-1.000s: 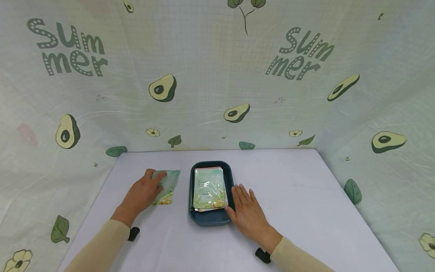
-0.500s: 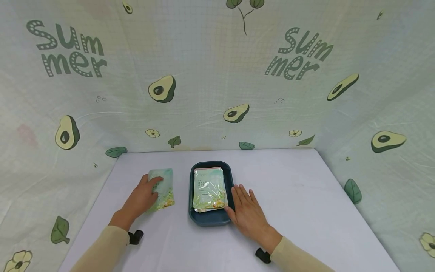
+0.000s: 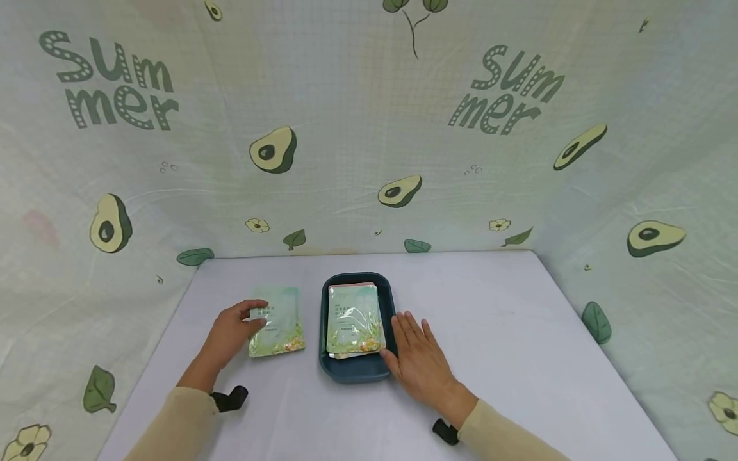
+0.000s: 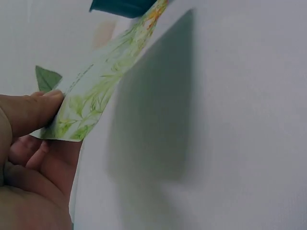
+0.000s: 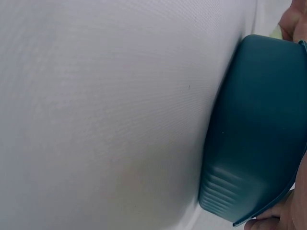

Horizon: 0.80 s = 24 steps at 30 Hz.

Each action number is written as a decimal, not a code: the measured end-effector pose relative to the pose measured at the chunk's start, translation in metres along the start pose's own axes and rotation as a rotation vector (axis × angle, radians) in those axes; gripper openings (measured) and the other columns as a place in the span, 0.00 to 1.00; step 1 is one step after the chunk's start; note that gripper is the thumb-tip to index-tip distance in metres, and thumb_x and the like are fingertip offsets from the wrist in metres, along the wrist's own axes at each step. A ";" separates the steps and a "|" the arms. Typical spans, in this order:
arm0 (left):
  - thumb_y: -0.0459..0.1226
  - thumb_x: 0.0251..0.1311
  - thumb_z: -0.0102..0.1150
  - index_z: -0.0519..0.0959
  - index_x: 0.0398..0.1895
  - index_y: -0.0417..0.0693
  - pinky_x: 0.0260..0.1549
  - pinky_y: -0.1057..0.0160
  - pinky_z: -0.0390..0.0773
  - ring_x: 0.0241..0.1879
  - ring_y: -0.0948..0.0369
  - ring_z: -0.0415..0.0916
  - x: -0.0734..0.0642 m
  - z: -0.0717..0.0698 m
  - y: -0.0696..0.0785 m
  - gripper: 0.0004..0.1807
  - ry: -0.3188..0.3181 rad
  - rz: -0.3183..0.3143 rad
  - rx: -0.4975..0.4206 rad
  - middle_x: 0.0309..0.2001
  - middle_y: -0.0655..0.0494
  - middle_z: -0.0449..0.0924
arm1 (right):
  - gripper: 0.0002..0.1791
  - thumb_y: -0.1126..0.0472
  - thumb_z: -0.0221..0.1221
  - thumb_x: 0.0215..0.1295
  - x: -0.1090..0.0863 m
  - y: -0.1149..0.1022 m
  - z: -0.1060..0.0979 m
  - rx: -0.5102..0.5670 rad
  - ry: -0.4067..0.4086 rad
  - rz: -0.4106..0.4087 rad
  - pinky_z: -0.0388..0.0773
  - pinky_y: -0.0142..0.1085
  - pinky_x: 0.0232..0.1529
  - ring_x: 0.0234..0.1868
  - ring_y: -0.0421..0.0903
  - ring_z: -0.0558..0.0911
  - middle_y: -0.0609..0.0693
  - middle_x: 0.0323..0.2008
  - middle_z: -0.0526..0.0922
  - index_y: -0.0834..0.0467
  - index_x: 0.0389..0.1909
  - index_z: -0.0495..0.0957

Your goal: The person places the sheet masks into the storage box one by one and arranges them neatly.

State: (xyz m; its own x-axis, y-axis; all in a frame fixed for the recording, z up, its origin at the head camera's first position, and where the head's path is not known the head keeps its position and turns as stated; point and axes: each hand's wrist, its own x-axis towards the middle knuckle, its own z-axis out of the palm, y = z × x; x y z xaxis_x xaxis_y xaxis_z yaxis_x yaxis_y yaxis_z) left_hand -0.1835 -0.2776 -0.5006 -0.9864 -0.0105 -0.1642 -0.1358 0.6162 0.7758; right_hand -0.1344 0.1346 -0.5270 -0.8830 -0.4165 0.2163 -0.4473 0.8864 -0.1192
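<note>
My left hand (image 3: 227, 334) pinches the left edge of a pale green sheet mask packet (image 3: 285, 323) printed with flowers. In the left wrist view the thumb lies on top of the packet (image 4: 98, 88) and the fingers curl beneath. The packet is tilted off the table and casts a broad shadow. To its right stands a dark blue tray (image 3: 357, 374), holding a small stack of similar packets (image 3: 353, 320). My right hand (image 3: 423, 368) rests along the tray's right rim, fingers straight. The right wrist view shows the tray's side wall (image 5: 254, 120) close up.
A white table (image 3: 490, 320) carries everything and spreads out on both sides of the tray. Behind and beside it hangs a pale cloth (image 3: 340, 128) printed with avocados and leaves. Each wrist wears a small black device (image 3: 230, 398).
My left hand has drawn back a little leftward and now holds the packet by its left edge. The packet has turned to show more of its front. My right hand has stayed put.
</note>
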 end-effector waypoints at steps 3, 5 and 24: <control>0.43 0.73 0.65 0.76 0.72 0.51 0.68 0.38 0.73 0.79 0.36 0.56 -0.001 -0.005 0.003 0.26 -0.005 -0.039 -0.094 0.80 0.36 0.60 | 0.40 0.40 0.47 0.84 0.001 -0.001 -0.001 0.001 0.001 -0.001 0.57 0.60 0.80 0.82 0.59 0.61 0.64 0.79 0.65 0.68 0.79 0.62; 0.44 0.72 0.66 0.76 0.72 0.51 0.63 0.47 0.79 0.77 0.38 0.58 -0.001 -0.007 0.007 0.27 0.010 -0.056 -0.128 0.79 0.35 0.61 | 0.40 0.40 0.47 0.84 0.001 -0.001 -0.001 0.003 0.002 0.000 0.56 0.60 0.80 0.82 0.60 0.61 0.64 0.79 0.65 0.68 0.79 0.62; 0.30 0.71 0.65 0.82 0.64 0.47 0.45 0.64 0.83 0.49 0.54 0.74 0.009 0.051 0.085 0.20 -0.039 -0.064 -0.353 0.52 0.46 0.74 | 0.40 0.41 0.49 0.83 0.000 -0.001 -0.002 0.006 0.002 0.001 0.57 0.59 0.81 0.82 0.60 0.61 0.64 0.79 0.65 0.68 0.79 0.62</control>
State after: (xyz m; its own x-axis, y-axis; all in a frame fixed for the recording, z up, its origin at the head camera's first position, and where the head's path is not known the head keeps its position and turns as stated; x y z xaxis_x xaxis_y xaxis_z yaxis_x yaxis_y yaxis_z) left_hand -0.1988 -0.1851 -0.4667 -0.9714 -0.0061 -0.2374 -0.2279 0.3049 0.9247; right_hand -0.1338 0.1337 -0.5248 -0.8831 -0.4154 0.2182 -0.4475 0.8855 -0.1253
